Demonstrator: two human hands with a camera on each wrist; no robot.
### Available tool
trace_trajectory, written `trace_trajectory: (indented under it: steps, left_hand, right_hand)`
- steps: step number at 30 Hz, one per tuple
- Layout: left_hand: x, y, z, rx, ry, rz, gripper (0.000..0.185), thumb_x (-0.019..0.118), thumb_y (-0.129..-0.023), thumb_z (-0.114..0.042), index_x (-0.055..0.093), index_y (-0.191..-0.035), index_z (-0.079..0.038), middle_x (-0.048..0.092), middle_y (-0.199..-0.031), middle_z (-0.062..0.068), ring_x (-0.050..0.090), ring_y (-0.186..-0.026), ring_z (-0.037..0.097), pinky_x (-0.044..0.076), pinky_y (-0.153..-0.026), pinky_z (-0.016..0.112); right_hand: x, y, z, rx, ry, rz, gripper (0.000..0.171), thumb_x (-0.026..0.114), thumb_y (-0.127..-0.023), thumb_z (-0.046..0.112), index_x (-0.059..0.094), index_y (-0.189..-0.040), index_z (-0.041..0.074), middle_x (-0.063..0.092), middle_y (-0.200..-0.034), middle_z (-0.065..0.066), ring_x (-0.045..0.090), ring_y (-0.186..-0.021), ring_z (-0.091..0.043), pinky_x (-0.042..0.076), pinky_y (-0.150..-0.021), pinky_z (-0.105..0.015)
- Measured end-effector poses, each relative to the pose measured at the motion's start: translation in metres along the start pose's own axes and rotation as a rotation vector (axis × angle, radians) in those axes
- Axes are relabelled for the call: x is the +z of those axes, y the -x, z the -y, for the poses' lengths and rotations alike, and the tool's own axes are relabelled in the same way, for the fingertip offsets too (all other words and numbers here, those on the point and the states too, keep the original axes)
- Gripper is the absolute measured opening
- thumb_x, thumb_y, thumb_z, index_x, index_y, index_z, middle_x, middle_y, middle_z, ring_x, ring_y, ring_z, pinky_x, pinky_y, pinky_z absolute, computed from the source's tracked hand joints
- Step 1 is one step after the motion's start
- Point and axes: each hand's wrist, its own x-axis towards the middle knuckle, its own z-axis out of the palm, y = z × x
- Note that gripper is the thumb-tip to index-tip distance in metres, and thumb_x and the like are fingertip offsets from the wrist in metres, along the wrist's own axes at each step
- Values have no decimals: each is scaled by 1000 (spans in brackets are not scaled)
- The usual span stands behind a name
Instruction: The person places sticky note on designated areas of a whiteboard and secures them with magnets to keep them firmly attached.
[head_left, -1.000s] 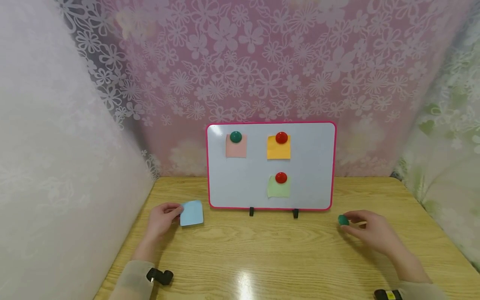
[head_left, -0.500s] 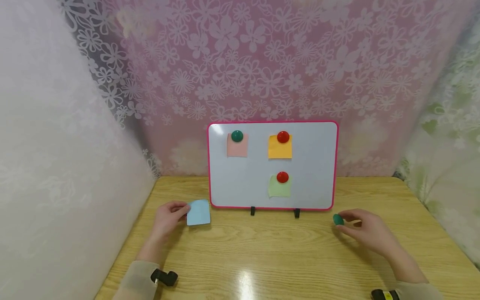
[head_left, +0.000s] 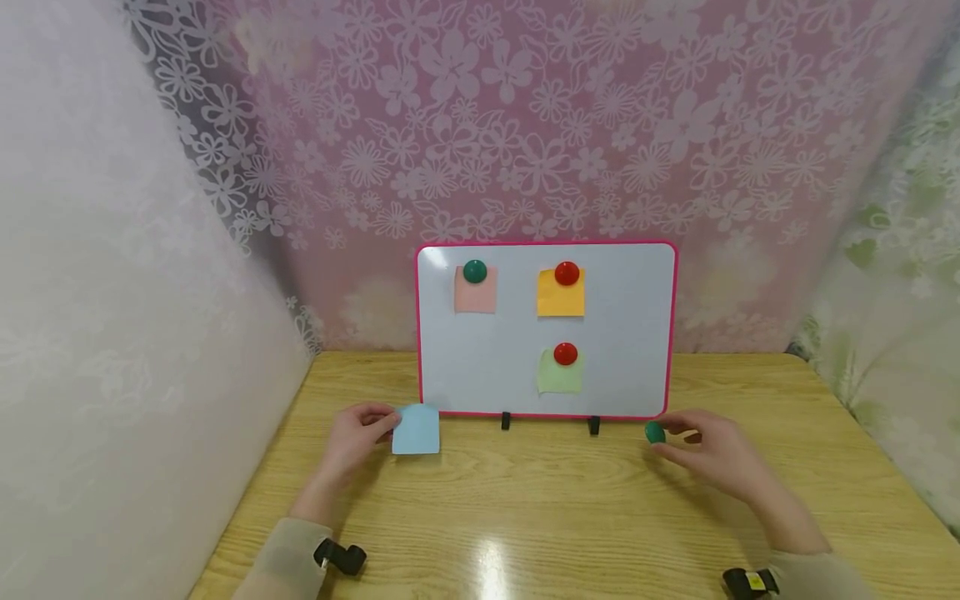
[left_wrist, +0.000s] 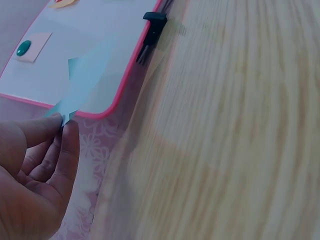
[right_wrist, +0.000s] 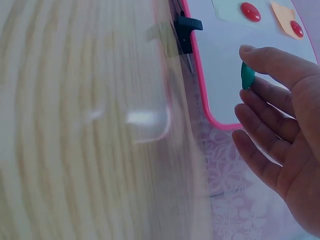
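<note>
My left hand pinches a light blue sticky note by its left edge, between thumb and fingers. In the head view the note overlaps the lower left corner of a pink-framed whiteboard. The left wrist view shows the note curling away from the fingertips. My right hand pinches a round green magnet near the board's lower right corner. In the right wrist view that magnet sits edge-on between thumb and index finger, the other fingers spread loosely below.
On the board, a green magnet holds a pink note. Red magnets hold an orange note and a pale green note. Black feet prop the board on the wooden table. Floral curtain hangs behind.
My left hand has moved right with the blue note, up to the board's lower left corner. My right hand has shifted left with the green magnet, closer to the board.
</note>
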Motion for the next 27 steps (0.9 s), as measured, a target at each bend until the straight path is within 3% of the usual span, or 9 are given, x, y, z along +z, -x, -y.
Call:
trace_trajectory:
  steps: [18, 27]
  left_hand:
    - [29, 2, 0, 31, 57, 76, 17, 78, -99, -6, 75, -111, 6, 77, -99, 13, 73, -87, 21, 64, -82, 40]
    - [58, -2, -9, 49, 71, 131, 19, 78, -98, -7, 75, -111, 7, 77, -99, 13, 72, -85, 18, 64, -82, 40]
  right_hand:
    - [33, -30, 27, -111, -34, 32, 31, 86, -94, 25, 78, -121, 13, 74, -117, 0, 71, -106, -26, 62, -86, -43]
    - [55, -43, 41, -160, -90, 36, 33, 89, -91, 22, 78, -120, 10, 75, -115, 0, 72, -103, -28, 62, -86, -44]
